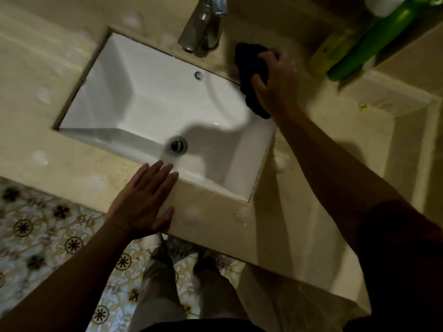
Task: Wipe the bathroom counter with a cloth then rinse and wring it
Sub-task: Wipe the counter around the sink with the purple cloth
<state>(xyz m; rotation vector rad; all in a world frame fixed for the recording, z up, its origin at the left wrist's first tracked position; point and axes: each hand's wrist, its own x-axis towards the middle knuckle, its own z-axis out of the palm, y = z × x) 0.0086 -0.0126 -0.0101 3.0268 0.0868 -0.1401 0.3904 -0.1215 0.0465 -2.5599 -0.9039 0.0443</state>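
your right hand (275,77) grips dark blue crumpled cloth (251,65) on beige stone counter (215,224), right of chrome faucet (203,25). left hand (146,200) flat, fingers spread, on front edge. white sink basin (148,99) lies just left of cloth.

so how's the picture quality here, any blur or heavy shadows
Head view: dim, yellowish light; the right hand and dark cloth are motion-blurred; the arm throws a soft shadow across the sink; the tap and green bottle are soft and smeared; wide-angle lens tilts and bends the counter edges; the left hand is sharper.
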